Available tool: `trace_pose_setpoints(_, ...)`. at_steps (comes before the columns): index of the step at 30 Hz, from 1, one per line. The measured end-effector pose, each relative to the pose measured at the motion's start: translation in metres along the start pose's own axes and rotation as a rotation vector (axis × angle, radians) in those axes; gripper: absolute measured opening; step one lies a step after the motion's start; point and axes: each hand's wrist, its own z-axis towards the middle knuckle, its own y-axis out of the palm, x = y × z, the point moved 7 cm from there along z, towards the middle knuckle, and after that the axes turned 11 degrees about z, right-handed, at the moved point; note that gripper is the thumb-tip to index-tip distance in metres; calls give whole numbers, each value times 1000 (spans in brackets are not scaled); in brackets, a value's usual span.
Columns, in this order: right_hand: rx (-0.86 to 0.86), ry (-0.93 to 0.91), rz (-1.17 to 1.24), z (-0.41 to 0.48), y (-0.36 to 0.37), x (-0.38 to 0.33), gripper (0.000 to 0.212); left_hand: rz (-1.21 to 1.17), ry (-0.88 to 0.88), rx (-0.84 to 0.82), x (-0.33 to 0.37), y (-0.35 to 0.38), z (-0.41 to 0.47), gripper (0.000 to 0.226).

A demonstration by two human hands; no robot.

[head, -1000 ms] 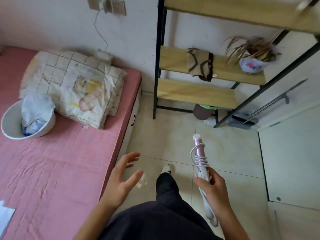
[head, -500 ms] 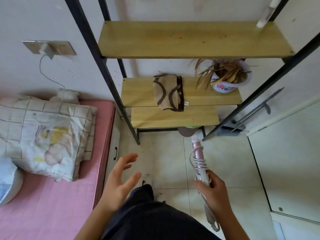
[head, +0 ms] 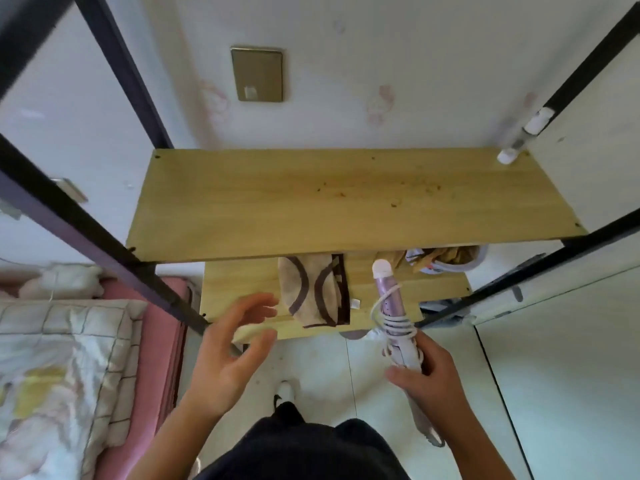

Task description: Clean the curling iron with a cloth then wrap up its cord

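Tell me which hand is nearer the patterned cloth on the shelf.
Left. The left hand hovers just left of the cloth; the right hand grips the curling iron, farther down-right.

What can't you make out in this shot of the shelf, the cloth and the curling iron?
Head view throughout.
1. Curling iron handle: partly covered by the right hand gripping it.
2. Cloth: top hidden behind the upper shelf board.
3. Plant pot: mostly hidden under that board.
4. Cord: plug end cannot be made out.
5. Pillow: cut off by the left edge.
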Motion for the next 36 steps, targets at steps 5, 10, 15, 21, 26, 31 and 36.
trace_pose_setpoints(5,-95,-187,-48,76,-10,-80,35,118,211,27,43,-14,87,39)
trace_pose_setpoints(10,-215,-316,-340,175,-12,-140,39,457,175,-12,35,-7,154,55)
trace_pose_setpoints(15,-299,-487,-768,242,-5,-166,55,569,182,15,27,-1,165,53)
trace_pose_setpoints(21,-421,-598,-1113,279,0,-150,98,597,162,47,25,1,167,54)
trace_pose_setpoints(26,-397,-712,-1079,273,0,-143,83,624,142,26,26,3,167,55)
trace_pose_setpoints(31,-378,-728,-996,267,-2,-150,74,623,149,38,26,3,167,52)
trace_pose_setpoints(36,-277,-798,-761,262,-17,-178,54,523,124,115,28,-4,163,51)
